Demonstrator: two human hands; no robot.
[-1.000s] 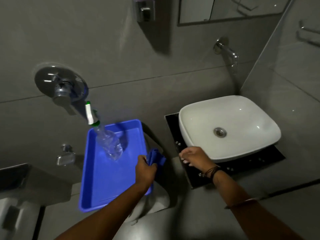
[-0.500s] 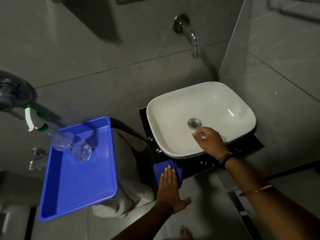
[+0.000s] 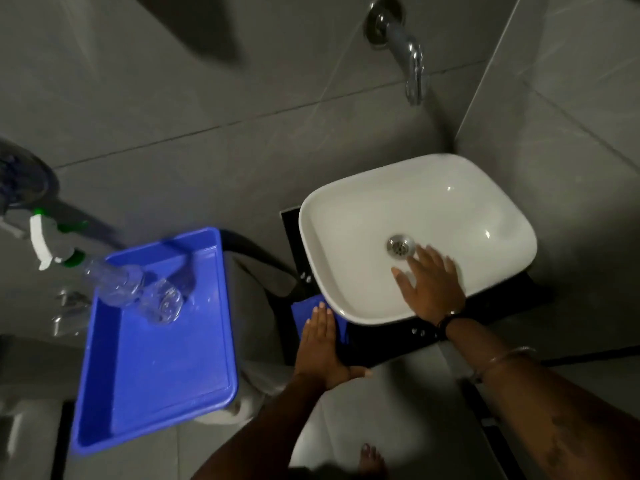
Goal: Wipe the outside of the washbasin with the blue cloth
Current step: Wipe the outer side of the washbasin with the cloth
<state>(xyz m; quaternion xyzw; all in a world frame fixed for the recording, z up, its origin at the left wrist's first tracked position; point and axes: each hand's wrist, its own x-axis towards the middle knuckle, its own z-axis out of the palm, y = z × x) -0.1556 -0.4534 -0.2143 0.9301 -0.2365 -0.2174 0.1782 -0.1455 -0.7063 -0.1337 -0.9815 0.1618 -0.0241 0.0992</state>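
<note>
The white washbasin (image 3: 349, 220) sits on a black counter against the grey tiled wall. The blue cloth (image 3: 304, 310) lies against the basin's outer front-left side, just under the rim. My left hand (image 3: 320, 348) lies flat on the cloth with fingers straight and together, pressing it against the basin; most of the cloth is hidden under the hand. My right hand (image 3: 429, 285) rests over the basin's front rim, fingers spread inside the bowl near the metal drain (image 3: 400, 246), holding nothing.
A blue plastic tray (image 3: 156, 362) stands to the left with a clear spray bottle (image 3: 135, 289) lying across its back corner. A chrome tap (image 3: 412, 60) juts from the wall above the basin. A white toilet sits under the tray. My bare toes (image 3: 370, 459) show below.
My left hand has slid the cloth up against the basin's outer front-left side. My right hand has spread its fingers in the bowl. The camera has moved closer to the basin.
</note>
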